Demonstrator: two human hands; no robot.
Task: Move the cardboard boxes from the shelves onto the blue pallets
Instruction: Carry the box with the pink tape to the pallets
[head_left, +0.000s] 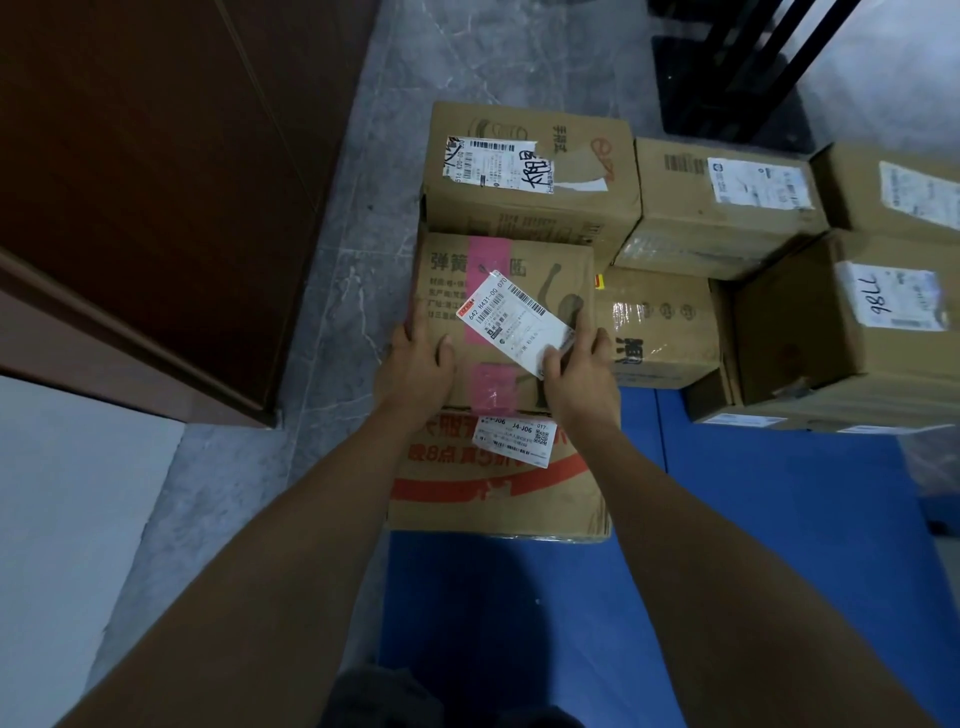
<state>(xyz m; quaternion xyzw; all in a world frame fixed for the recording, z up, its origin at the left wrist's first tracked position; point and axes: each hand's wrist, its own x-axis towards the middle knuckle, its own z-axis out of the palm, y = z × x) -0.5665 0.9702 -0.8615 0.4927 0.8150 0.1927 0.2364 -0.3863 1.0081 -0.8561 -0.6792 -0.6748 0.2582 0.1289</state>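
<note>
Nearest us, a dark blurred shape (384, 696) sits at the bottom edge, too cut off to identify. Our two bare forearms reach forward over the blue pallet (753, 545), whose surface runs out of frame on the right. Beyond it, more boxes (722, 202) crowd together, the far-right ones clipped by the frame; their labels are too blurred to read fully. Grey marbled floor (332, 270) runs along the left, beside a dark brown door (145, 182) and a pale wall. A black metal frame (737, 67) stands at the top, mostly cut off.

Our left hand (418, 364) grips the near left edge of the top box (447, 291), fingers wrapped over its side. Our right hand (579, 371) presses the near right corner, thumb on the white label (514, 322). That box rests on a lower box (493, 488) standing on the pallet.
</note>
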